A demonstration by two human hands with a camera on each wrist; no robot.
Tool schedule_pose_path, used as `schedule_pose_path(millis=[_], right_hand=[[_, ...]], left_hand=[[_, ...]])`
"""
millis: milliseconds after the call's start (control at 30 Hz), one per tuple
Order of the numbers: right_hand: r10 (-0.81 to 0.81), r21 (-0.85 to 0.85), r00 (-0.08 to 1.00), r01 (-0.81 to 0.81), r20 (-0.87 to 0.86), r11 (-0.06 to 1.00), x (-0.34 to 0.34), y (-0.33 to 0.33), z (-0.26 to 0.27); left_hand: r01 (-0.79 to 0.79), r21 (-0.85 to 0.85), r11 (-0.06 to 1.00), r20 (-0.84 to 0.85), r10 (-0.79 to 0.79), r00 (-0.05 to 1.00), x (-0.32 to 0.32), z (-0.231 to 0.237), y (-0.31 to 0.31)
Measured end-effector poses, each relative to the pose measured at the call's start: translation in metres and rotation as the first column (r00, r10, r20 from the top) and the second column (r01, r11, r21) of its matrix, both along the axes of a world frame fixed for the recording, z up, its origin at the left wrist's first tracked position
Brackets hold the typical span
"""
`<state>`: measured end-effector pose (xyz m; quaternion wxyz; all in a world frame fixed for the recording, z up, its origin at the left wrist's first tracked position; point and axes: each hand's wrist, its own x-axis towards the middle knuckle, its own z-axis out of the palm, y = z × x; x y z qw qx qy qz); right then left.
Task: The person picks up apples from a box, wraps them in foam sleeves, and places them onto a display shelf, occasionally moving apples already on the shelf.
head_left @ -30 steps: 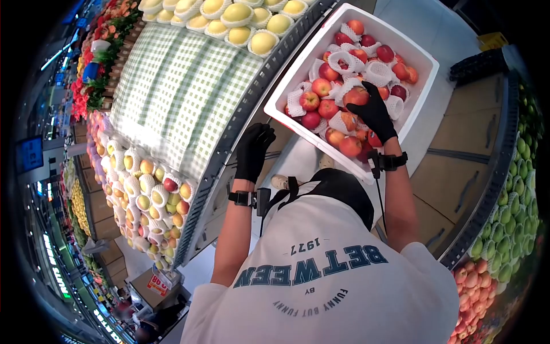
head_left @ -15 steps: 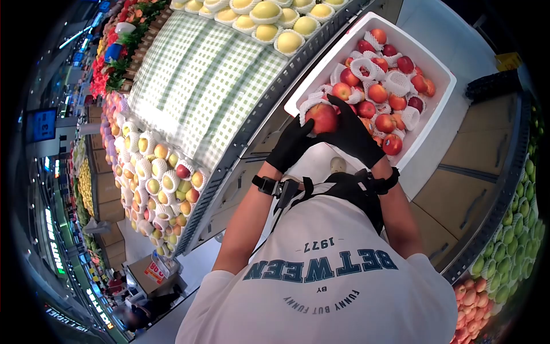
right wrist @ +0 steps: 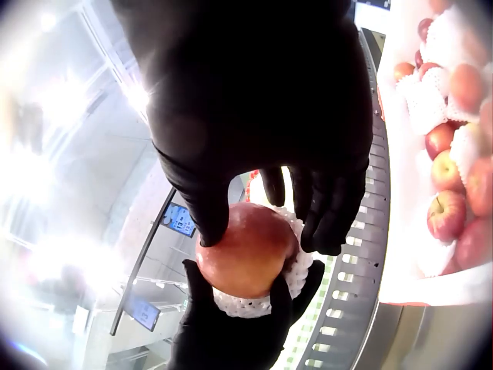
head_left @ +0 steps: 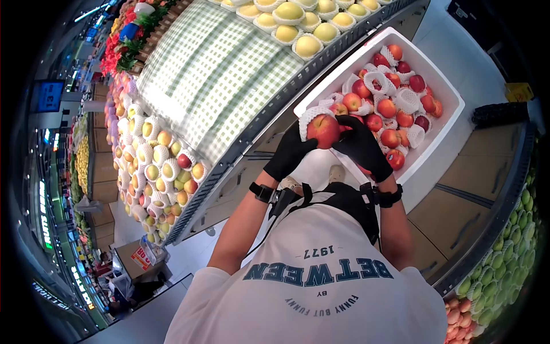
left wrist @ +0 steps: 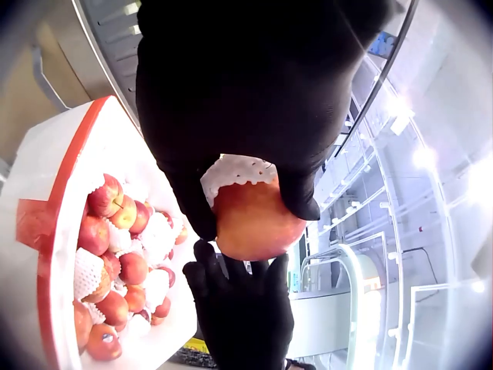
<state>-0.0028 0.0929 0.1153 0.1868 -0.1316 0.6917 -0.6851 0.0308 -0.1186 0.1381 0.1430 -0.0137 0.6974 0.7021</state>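
Note:
My black-gloved left hand point(head_left: 291, 153) grips a large red apple point(head_left: 323, 131), with a white foam net point(left wrist: 239, 169) partly round its far side. The left thumb and fingers lie on either side of the fruit in the left wrist view. My right hand point(head_left: 362, 150), also gloved in black, is at the apple's right side, its fingers loosely spread. In the right wrist view its thumb overlaps the apple point(right wrist: 246, 250) and its fingertips are close beside the net. Both hands are above the near left corner of a white foam box point(head_left: 442, 73).
Loose red apples point(head_left: 387, 108) and white foam nets point(head_left: 407, 98) fill the box. To the left, a display stand carries a green checked cloth point(head_left: 212, 74), yellow fruit point(head_left: 307, 46) and netted fruit point(head_left: 152, 172). Wooden cabinets point(head_left: 461, 215) and green fruit point(head_left: 492, 281) are at the right.
My right hand has brought the apple from the box towards the left hand, which has moved up to grip it. Since half a second ago, the right-hand fingers have drawn slightly away from the fruit.

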Motion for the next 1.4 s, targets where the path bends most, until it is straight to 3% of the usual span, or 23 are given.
schedule_pose_path(millis=[33, 133, 167, 267, 300, 367, 467, 533, 567, 667, 767, 867, 900, 1033, 1133, 1167, 1300, 1400], right_hand=[[0.020, -0.003, 0.998, -0.020, 0.061, 1.000, -0.001, 0.000, 0.002], [0.026, -0.001, 0.998, -0.026, 0.063, 1.000, -0.006, -0.001, 0.000], [0.024, 0.001, 0.998, -0.025, 0.063, 1.000, -0.007, -0.004, 0.000], [0.008, 0.012, 0.998, -0.009, 0.060, 1.000, -0.010, -0.013, 0.003], [0.046, -0.068, 0.992, -0.039, 0.118, 0.997, -0.010, -0.017, 0.003], [0.140, -0.011, 0.987, -0.139, 0.081, 0.990, -0.015, -0.024, 0.004], [0.172, 0.047, 0.984, -0.173, 0.038, 0.984, -0.017, -0.038, 0.007], [0.140, 0.063, 0.990, -0.137, -0.035, 0.989, -0.019, -0.050, 0.010], [0.115, -0.055, 0.993, -0.113, 0.034, 0.992, -0.018, -0.057, 0.006], [0.061, -0.055, 0.998, -0.061, 0.003, 0.997, -0.015, -0.082, 0.001], [0.066, -0.039, 0.996, -0.068, -0.055, 0.997, -0.014, -0.102, 0.011], [0.088, 0.004, 0.993, -0.088, -0.083, 0.996, -0.016, -0.121, 0.003], [0.096, 0.001, 0.990, -0.097, -0.102, 0.995, -0.015, -0.128, 0.005], [0.098, 0.058, 0.981, -0.090, -0.165, 0.994, -0.011, -0.148, 0.014], [0.114, 0.071, 0.979, -0.103, -0.171, 0.992, -0.009, -0.163, 0.022], [0.117, 0.077, 0.979, -0.106, -0.165, 0.991, -0.008, -0.169, 0.025], [0.025, -0.047, 0.984, -0.034, -0.175, 0.998, -0.002, -0.197, 0.035], [0.002, -0.059, 0.995, -0.008, -0.102, 0.998, -0.002, -0.218, 0.042]], left_hand=[[-0.005, -0.044, 0.999, -0.025, 0.004, 1.000, 0.001, -0.004, -0.002], [-0.022, 0.143, 0.989, 0.057, 0.014, 0.998, 0.006, -0.005, -0.007], [-0.086, 0.380, 0.921, 0.158, 0.027, 0.987, 0.011, -0.012, -0.009], [-0.089, 0.535, 0.840, 0.206, -0.028, 0.978, 0.017, -0.018, -0.021], [-0.097, 0.530, 0.842, 0.209, -0.019, 0.978, 0.017, -0.021, -0.024], [-0.115, 0.522, 0.845, 0.216, -0.001, 0.976, 0.019, -0.026, -0.034], [-0.167, 0.383, 0.908, 0.302, 0.048, 0.952, 0.018, -0.014, -0.050], [-0.310, 0.220, 0.925, 0.355, 0.220, 0.908, 0.020, -0.011, -0.053], [-0.375, 0.134, 0.917, 0.372, 0.305, 0.877, 0.020, -0.009, -0.055], [-0.472, 0.196, 0.860, 0.340, 0.392, 0.855, 0.021, 0.000, -0.062], [-0.472, 0.128, 0.872, 0.218, 0.439, 0.872, 0.026, 0.006, -0.072], [-0.368, -0.168, 0.914, -0.054, 0.364, 0.930, 0.031, 0.004, -0.087], [-0.372, -0.171, 0.912, -0.015, 0.375, 0.927, 0.030, 0.009, -0.091], [-0.439, -0.168, 0.883, -0.239, 0.396, 0.887, 0.037, 0.008, -0.112], [-0.415, 0.100, 0.904, -0.115, 0.425, 0.898, 0.040, 0.006, -0.131], [-0.422, 0.042, 0.906, -0.176, 0.422, 0.889, 0.041, 0.004, -0.137], [-0.393, 0.269, 0.879, 0.113, 0.377, 0.919, 0.048, 0.004, -0.170], [-0.412, 0.701, 0.582, 0.348, 0.224, 0.910, 0.055, -0.007, -0.198]])
